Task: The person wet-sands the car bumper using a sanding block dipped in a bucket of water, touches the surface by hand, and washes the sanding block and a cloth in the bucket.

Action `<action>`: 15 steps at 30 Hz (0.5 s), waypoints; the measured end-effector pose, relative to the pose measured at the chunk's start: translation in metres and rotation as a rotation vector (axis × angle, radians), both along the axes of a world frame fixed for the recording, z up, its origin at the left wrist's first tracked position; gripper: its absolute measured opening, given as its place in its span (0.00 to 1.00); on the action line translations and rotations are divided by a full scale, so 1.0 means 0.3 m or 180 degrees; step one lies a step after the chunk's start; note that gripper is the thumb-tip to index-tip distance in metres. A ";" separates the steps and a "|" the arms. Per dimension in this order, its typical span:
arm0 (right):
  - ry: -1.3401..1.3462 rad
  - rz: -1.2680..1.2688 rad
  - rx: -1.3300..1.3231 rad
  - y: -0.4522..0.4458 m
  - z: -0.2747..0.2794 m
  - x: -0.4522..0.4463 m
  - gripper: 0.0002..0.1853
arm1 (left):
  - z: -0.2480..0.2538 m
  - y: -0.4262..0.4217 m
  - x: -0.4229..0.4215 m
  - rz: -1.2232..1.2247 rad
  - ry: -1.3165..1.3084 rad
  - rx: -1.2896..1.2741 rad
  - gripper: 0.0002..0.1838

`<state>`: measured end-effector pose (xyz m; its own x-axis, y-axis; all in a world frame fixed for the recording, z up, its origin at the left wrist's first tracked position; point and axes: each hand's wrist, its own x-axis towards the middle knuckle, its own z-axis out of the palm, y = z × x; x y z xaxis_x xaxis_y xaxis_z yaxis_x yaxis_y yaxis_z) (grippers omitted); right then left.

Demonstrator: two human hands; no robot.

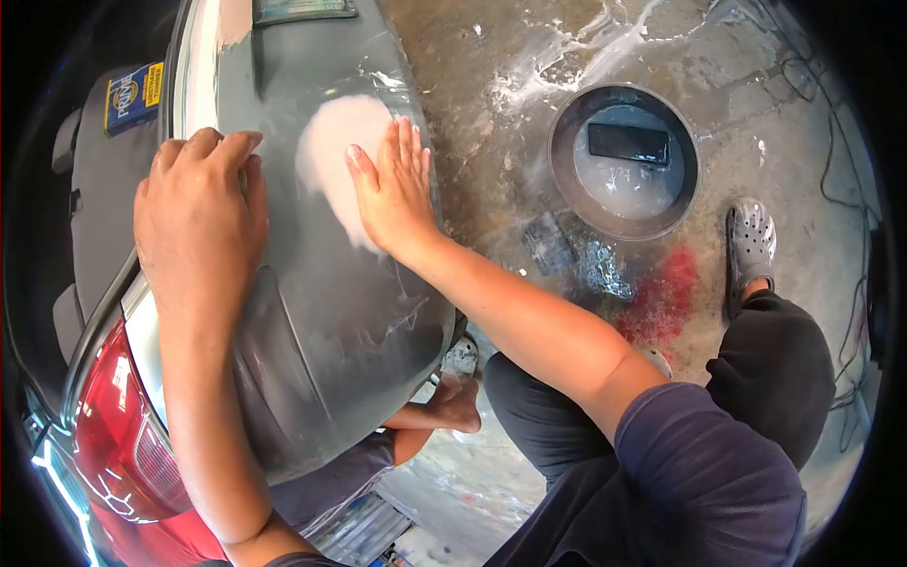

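My right hand (397, 189) lies flat on the grey car panel (331, 312), its fingers stretched out over the right edge of a pale pinkish patch (331, 142). Nothing shows in it. My left hand (200, 203) is at the panel's left side, beside the white-edged border of the body. Its fingers are bent and point away from me; whether anything is under them is hidden. Below my left hand, next to the forearm, is a red tail light (123, 425).
A round basin (557, 161) of cloudy water holds a dark block (628, 144). A dark flat piece (548, 243) lies on the stained floor. A blue-yellow box (132, 98) rests inside the car. Another person's bare foot (455, 404) shows below the panel. Cables run at far right.
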<state>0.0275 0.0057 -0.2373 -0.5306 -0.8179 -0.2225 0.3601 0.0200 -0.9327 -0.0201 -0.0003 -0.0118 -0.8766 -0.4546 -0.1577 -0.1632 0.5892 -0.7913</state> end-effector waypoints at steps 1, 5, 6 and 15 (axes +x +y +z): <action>0.0064 -0.0087 -0.0062 0.005 0.004 0.009 0.47 | 0.000 -0.001 0.000 -0.0035 -0.0004 -0.0005 0.09; 0.0406 -0.0396 -0.0406 0.075 0.059 0.067 0.49 | 0.004 0.006 -0.007 0.0325 -0.0093 0.0007 0.12; 0.0486 -0.0435 -0.0461 0.092 0.069 0.076 0.49 | 0.003 0.006 -0.007 0.0325 -0.0085 0.0002 0.12; 0.0753 -0.0340 -0.0748 0.217 0.146 0.111 0.52 | 0.001 0.008 -0.012 0.0365 -0.0174 -0.0036 0.12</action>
